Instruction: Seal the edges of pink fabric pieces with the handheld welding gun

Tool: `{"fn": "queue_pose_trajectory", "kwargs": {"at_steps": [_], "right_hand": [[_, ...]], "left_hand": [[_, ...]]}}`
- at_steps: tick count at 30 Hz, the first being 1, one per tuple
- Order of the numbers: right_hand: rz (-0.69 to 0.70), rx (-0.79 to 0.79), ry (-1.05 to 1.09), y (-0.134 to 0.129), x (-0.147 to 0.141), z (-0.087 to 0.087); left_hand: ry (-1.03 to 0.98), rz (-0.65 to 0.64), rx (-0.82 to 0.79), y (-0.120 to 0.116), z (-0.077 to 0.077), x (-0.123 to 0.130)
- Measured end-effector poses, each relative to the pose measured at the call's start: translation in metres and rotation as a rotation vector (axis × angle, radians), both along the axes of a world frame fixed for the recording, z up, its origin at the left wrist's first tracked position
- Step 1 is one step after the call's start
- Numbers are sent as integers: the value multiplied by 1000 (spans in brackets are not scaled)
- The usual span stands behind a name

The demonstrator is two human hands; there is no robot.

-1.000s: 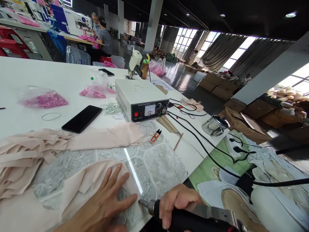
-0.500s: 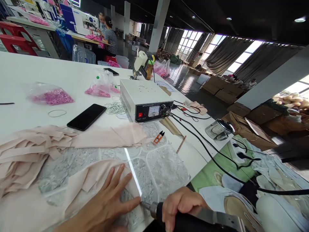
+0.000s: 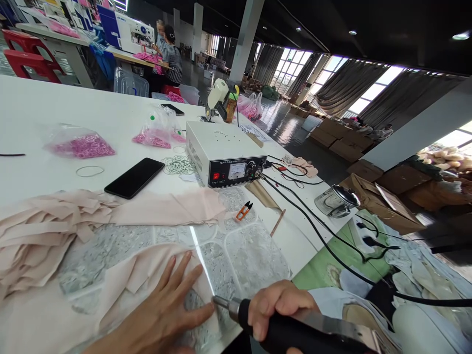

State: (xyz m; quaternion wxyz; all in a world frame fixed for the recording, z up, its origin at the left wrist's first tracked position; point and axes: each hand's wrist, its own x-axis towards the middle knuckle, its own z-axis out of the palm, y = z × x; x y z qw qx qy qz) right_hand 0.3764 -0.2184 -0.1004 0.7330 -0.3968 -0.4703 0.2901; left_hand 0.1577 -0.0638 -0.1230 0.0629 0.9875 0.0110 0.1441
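My left hand (image 3: 165,305) lies flat with fingers spread on a piece of pale pink fabric (image 3: 127,268), pressing it against the grey marbled mat (image 3: 254,250). My right hand (image 3: 282,305) is wrapped round the black body of a hand-held ultrasonic welder (image 3: 313,334). The welder's metal tip points left and meets the fabric's right edge, just beside my left thumb. Whether it touches the cloth or hovers over it, I cannot tell. A heap of pale pink fabric strips (image 3: 40,231) lies at the left, and one strip (image 3: 173,206) stretches across the mat.
A white control box (image 3: 228,147) with a black front panel stands beyond the mat, its black cable (image 3: 313,214) running right. Orange thread snips (image 3: 243,211), a black phone (image 3: 134,178), bags of pink rings (image 3: 83,146) and a glass mug (image 3: 336,201) are on the white table.
The welder's tip has shifted slightly up and left along the fabric edge, and more of it shows. My left hand stays in place on the fabric.
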Motion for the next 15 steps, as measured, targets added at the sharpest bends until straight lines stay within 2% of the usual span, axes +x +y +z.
{"fn": "queue_pose_trajectory", "kwargs": {"at_steps": [3,6,9,15], "right_hand": [[29,175,-40,6,-1,1],[-10,157,5,14,-2,-1],[48,217,16,16,-4,3],[-9,0,181,9,-16,29]], "left_hand": [[-15,4,6,0,1,-1],[-37,8,28,1,-1,-2],[-69,3,50,2,-5,-3],[-71,21,78,1,-14,-5]]}}
